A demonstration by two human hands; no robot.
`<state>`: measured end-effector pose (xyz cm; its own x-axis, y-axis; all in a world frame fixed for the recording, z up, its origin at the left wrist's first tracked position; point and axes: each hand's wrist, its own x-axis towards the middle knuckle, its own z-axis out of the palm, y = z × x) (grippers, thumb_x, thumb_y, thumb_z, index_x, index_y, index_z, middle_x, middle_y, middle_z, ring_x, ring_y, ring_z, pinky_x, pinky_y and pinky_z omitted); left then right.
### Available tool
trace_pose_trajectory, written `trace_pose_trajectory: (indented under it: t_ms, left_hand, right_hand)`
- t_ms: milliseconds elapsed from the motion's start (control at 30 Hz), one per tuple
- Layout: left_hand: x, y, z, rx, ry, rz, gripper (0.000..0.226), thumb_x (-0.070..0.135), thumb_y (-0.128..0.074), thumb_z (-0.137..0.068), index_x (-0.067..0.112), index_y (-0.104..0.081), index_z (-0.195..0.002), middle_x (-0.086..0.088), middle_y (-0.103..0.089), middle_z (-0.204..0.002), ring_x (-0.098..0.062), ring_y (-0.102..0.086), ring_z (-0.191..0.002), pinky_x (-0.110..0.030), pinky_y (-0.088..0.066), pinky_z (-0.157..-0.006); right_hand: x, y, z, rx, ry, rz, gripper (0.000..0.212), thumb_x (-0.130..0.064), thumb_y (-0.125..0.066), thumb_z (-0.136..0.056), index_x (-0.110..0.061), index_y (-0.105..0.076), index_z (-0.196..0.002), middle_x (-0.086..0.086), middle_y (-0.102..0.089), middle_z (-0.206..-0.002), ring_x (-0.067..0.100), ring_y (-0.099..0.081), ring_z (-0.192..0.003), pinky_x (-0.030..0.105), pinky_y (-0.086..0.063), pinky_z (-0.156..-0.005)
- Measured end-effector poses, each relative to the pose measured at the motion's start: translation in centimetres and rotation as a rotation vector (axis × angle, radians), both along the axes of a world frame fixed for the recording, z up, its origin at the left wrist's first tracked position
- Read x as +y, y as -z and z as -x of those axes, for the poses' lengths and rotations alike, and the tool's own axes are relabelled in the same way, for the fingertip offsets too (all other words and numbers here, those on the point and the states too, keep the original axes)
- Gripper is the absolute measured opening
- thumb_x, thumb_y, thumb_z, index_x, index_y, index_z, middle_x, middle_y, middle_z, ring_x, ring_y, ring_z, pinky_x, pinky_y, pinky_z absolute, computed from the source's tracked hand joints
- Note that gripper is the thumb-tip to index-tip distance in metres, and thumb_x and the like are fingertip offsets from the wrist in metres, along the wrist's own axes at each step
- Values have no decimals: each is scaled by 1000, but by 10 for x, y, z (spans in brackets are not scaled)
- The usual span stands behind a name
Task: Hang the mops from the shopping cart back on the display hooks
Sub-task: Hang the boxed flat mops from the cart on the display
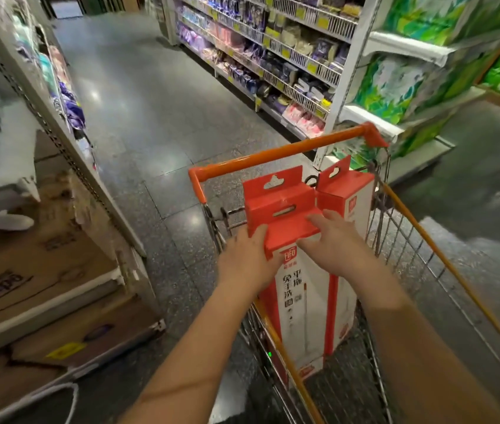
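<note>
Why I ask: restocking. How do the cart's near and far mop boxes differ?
The left hand and right hand are on the near mop box; the far mop box is untouched. The near mop box shows its white printed front, the far mop box mainly a side. Both stand upright, red-topped.

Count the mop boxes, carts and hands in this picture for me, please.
Mop boxes: 2 (near mop box, far mop box)
Carts: 1 (shopping cart)
Hands: 2 (left hand, right hand)
Total: 5
</note>
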<state>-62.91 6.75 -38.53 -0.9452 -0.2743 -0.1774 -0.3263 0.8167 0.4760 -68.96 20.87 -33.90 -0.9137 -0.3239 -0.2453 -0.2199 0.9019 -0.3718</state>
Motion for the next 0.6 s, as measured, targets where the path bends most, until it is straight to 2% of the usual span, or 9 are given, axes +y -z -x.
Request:
trace_pose_trajectory:
  t_ms: [67, 167, 333, 500, 600]
  left_hand:
    - [1, 8, 1, 19, 0, -112, 70, 50, -56, -89, 28, -25, -148, -3, -35, -144, -26, -42, -129, -45, -43, -103]
    - [5, 18, 2, 92, -54, -306, 83, 40, -68, -85, 28, -18, -151, -2, -30, -148, -22, -39, -132, -41, -40, -107]
    - [24, 36, -4, 289, -289, -639, 91, 29, -87, -64, 41, -31, -135, 5, -50, -134, -14, -51, -122, -43, -46, -102]
    - [46, 48, -9, 375, -392, -850, 94, 31, -91, -49, 47, -35, -122, 2, -55, -126, -16, -57, -116, -45, -50, -97]
    - [56, 55, -12, 331, -390, -915, 97, 24, -92, -53, 38, -34, -129, 1, -57, -125, -16, -58, -115, -44, -51, -97]
  right_hand:
    - [-2, 8, -2, 32, 0, 12, 53, -42, -50, -91, -26, -44, -140, 3, -30, -152, 30, -31, -136, 46, -29, -112]
    - [0, 18, -8, 95, 20, 58, 53, -40, -51, -93, -24, -42, -143, 1, -26, -155, 26, -25, -140, 43, -23, -113]
    - [17, 26, -17, 129, 66, 102, 58, -39, -55, -92, -24, -38, -145, 0, -23, -156, 23, -20, -142, 39, -19, -115]
    - [35, 30, -24, 179, 91, 134, 56, -35, -58, -91, -25, -42, -144, -1, -25, -155, 22, -21, -139, 37, -19, -115]
    - [43, 32, -28, 215, 89, 180, 53, -31, -62, -90, -22, -47, -140, -1, -30, -152, 23, -25, -137, 36, -21, -114]
